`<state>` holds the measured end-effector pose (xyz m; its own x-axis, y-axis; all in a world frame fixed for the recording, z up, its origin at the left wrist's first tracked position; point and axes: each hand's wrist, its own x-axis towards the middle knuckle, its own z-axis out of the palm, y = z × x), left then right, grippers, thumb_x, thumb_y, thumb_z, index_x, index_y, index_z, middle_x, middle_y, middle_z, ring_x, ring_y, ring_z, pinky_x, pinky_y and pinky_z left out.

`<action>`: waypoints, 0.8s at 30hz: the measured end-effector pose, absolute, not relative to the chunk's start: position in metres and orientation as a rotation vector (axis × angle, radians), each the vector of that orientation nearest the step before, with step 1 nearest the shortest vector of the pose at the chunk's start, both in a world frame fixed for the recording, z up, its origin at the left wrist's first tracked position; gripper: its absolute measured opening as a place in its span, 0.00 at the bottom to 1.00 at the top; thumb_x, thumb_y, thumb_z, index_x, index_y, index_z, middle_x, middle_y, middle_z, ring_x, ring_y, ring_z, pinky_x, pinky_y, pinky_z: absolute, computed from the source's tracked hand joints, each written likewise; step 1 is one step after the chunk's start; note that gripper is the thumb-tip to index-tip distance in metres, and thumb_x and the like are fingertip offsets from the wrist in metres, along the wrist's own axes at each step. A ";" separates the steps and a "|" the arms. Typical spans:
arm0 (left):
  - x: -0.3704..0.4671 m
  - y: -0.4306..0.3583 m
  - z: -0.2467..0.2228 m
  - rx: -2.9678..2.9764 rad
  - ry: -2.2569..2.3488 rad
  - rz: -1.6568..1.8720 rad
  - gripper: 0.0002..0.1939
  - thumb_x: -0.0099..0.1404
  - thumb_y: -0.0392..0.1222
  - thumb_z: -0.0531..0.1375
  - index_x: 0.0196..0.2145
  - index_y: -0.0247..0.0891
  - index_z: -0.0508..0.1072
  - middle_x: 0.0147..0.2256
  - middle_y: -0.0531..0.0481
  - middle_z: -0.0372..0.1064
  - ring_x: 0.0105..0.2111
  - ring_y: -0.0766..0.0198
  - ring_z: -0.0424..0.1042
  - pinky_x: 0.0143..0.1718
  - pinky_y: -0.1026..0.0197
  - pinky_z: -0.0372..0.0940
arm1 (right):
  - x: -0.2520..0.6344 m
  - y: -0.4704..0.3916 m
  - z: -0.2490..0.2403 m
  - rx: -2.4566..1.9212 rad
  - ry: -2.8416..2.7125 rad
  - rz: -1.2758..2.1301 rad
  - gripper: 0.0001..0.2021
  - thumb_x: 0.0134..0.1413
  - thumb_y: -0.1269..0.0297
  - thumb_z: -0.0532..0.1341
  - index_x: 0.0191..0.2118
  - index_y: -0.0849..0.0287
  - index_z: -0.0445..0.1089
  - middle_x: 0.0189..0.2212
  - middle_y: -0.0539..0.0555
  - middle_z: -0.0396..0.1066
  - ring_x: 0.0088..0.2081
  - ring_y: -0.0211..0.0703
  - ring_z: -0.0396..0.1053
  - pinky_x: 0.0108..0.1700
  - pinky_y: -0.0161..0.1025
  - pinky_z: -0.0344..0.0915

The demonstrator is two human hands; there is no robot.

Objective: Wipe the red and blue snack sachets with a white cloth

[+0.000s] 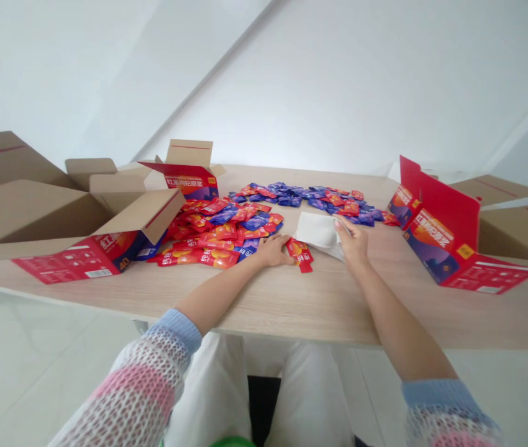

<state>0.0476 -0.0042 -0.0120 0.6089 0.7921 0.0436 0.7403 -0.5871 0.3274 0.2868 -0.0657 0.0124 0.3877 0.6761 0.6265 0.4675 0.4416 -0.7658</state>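
Your right hand [350, 238] grips edge of white sheet [316, 229] over table [292, 304]; left hand [272, 250] rests loosely open beside packet pile [220, 236]. Red packet [300, 253] between: careless sheet swing could drag it; left-hand nudge could scatter pile.

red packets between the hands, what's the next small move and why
Probably have the left hand pinch the red packets: they lie right beside it, while the right hand is busy holding the white piece.
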 end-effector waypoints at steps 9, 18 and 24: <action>0.049 -0.007 -0.010 2.603 1.287 0.200 0.44 0.50 0.71 0.56 0.58 0.43 0.62 0.60 0.43 0.56 0.61 0.41 0.50 0.58 0.42 0.47 | 0.233 -0.073 -0.009 -1.419 -2.023 0.352 0.19 0.53 0.48 0.60 0.42 0.54 0.78 0.45 0.57 0.74 0.47 0.54 0.70 0.52 0.46 0.64; 0.051 -0.009 -0.007 2.609 1.292 0.261 0.42 0.51 0.67 0.58 0.58 0.41 0.59 0.61 0.42 0.54 0.61 0.46 0.51 0.58 0.45 0.49 | 0.231 -0.070 -0.004 -2.017 -2.145 0.075 0.29 0.61 0.40 0.39 0.64 0.42 0.53 0.64 0.51 0.52 0.62 0.61 0.51 0.55 0.65 0.53; 0.050 -0.008 -0.007 2.614 1.291 0.282 0.41 0.51 0.67 0.59 0.55 0.38 0.63 0.60 0.40 0.55 0.60 0.46 0.53 0.59 0.46 0.49 | 0.247 -0.061 -0.009 -1.922 -2.224 0.159 0.28 0.64 0.45 0.41 0.64 0.50 0.53 0.66 0.54 0.46 0.67 0.58 0.36 0.58 0.63 0.49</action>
<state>0.0499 -0.0079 -0.0071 0.5972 0.7983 0.0771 0.7577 -0.5931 0.2723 0.2469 -0.0605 -0.0091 -0.1360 0.9876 0.0785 0.9663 0.1497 -0.2094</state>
